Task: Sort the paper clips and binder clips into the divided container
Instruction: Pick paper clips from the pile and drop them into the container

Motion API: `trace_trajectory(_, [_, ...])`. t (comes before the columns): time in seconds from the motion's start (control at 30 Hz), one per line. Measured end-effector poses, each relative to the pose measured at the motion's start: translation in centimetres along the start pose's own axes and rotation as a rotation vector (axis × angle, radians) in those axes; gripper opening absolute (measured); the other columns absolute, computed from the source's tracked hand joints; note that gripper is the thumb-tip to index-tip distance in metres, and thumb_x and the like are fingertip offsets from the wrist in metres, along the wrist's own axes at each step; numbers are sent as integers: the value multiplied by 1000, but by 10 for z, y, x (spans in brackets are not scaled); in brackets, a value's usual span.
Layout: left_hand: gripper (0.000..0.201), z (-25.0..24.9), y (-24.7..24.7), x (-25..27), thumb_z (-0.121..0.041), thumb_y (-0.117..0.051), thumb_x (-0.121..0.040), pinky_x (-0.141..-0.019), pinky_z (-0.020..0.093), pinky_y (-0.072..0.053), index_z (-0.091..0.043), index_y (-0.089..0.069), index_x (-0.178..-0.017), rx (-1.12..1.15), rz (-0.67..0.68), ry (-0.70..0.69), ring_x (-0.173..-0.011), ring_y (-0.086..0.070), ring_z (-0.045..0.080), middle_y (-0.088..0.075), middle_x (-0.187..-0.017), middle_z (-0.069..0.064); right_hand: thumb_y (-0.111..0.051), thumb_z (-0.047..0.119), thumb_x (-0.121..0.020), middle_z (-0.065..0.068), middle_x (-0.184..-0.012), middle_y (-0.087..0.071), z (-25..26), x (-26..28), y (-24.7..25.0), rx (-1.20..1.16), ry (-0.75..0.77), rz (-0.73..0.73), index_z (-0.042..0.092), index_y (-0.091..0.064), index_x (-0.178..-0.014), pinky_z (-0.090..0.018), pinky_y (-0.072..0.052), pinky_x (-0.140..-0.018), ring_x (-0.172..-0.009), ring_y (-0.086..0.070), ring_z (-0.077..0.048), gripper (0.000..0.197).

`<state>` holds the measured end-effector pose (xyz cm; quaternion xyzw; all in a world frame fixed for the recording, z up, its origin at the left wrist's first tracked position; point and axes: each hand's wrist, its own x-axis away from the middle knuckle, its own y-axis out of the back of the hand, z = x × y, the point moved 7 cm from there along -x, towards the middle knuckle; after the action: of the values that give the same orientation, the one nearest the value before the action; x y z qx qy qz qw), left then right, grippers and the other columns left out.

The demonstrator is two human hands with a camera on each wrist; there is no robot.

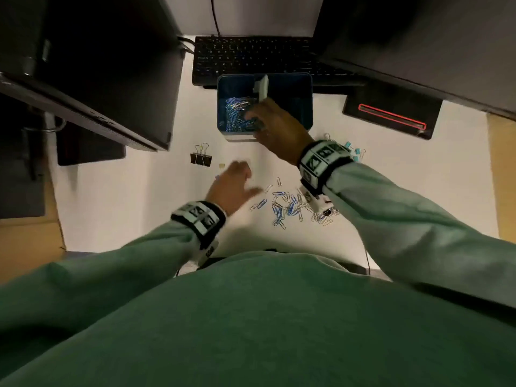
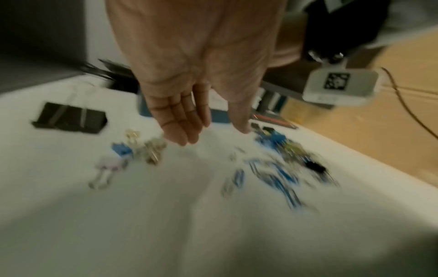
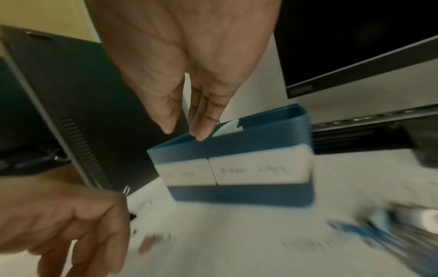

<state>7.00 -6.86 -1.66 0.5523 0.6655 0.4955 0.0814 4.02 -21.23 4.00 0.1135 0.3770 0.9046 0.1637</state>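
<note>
While the right hand (image 1: 275, 127) hung over the container (image 1: 304, 107) at 12 o'clock, fingers straight and close together, holding nothing that showed, stock lay thus:

- Container: blue, divider (image 1: 262, 88) upright; left cell held blue and silver paper clips (image 1: 237, 113). Right cell dark, contents n/k.
- Loose paper clips (image 1: 284, 205): scattered at 3 o'clock of the left hand (image 1: 231, 182).
- Big black binder clip (image 1: 201, 156): at 10 o'clock of that hand, apart from it.
- Small binder clips (image 2: 132, 151): approx. 3, blurred, just beyond the fingers in the left wrist view.
- Left hand: above the desk (image 1: 134, 191), fingers relaxed, empty.

Handling, est.: paper clips light, thin, slippery on a flat top; slide or pinch several. Binder clips stiff, springy; take by body, not wire handles.
</note>
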Motion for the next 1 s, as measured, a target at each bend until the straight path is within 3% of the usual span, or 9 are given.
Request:
trace_trajectory(0.03, [60,-2,-21,6,-51,-71,-76,-89,41,-47,-11,-46,-113,-79,105,-4,-111,-51,28,-49,-120,11,-63,11,-86,-9,-125,-47,-7,18,-3,58,16,34,12,-54,-119,-33,-51,-81,-94,-57,-19,34])
trace_trajectory(0.1, [90,-10,-52,12,-62,-74,-65,-91,45,-47,-7,-35,-125,-208,194,-30,-115,-43,31,-38,-128,15,-67,17,-85,-8,-135,-38,-21,58,-9,166,24,111,15,-52,-118,-36,-54,-79,-94,-58,-20,36])
trace_trajectory(0.23, [105,-29,-74,5,-71,-72,-55,-87,45,-46,-8,-29,-128,-422,153,-103,-112,-39,31,-32,-131,14,-69,23,-85,-9,-143,-29,-42,116,-9,292,-35,187,17,-45,-129,-33,-54,-85,-104,-55,-20,50])
trace_trajectory(0.4, [69,-42,-77,-6,-35,-77,-74,-81,42,-52,-4,-40,-122,-259,131,-173,-106,-47,30,-41,-121,16,-68,37,-84,-13,-150,-25,-66,154,-49,533,-48,545,18,-24,-147,-39,-40,-106,-133,-36,-29,79])
trace_trajectory(0.5, [42,-38,-72,-11,-18,-66,-85,-81,40,-48,-2,-46,-118,-191,119,-178,-103,-51,32,-46,-117,16,-70,33,-84,-15,-150,-26,-70,155,-69,548,-56,582,16,-17,-151,-38,-44,-102,-131,-39,-30,87])
trace_trajectory(0.6, [20,-33,-68,-12,-15,-57,-92,-78,32,-42,-3,-55,-107,-136,138,-200,-93,-55,28,-51,-109,14,-64,29,-88,-10,-133,-41,-58,131,-75,385,-61,475,13,-36,-142,-33,-50,-81,-109,-51,-24,63])
trace_trajectory(0.73, [10,-23,-62,-15,-10,-59,-89,-77,34,-46,-4,-60,-97,-32,162,-165,-85,-57,27,-54,-100,13,-57,12,-91,-10,-106,-51,-54,108,-83,365,1,414,9,-59,-109,-31,-40,-66,-89,-56,-26,18])
trace_trajectory(0.83, [8,-16,-55,-14,-7,-66,-84,-80,39,-51,-4,-63,-91,40,166,-149,-82,-58,23,-58,-95,11,-54,7,-91,-12,-101,-55,-59,103,-83,316,-37,394,8,-60,-100,-33,-44,-69,-86,-57,-27,11])
trace_trajectory(1.0, [6,-12,-7,-7,-13,-68,-86,-71,28,-54,-10,-65,-89,205,127,-115,-73,-60,15,-63,-85,3,-58,11,-89,-8,-96,-65,-68,104,-57,68,-202,304,8,-66,-95,-36,-51,-81,-86,-60,-21,10])
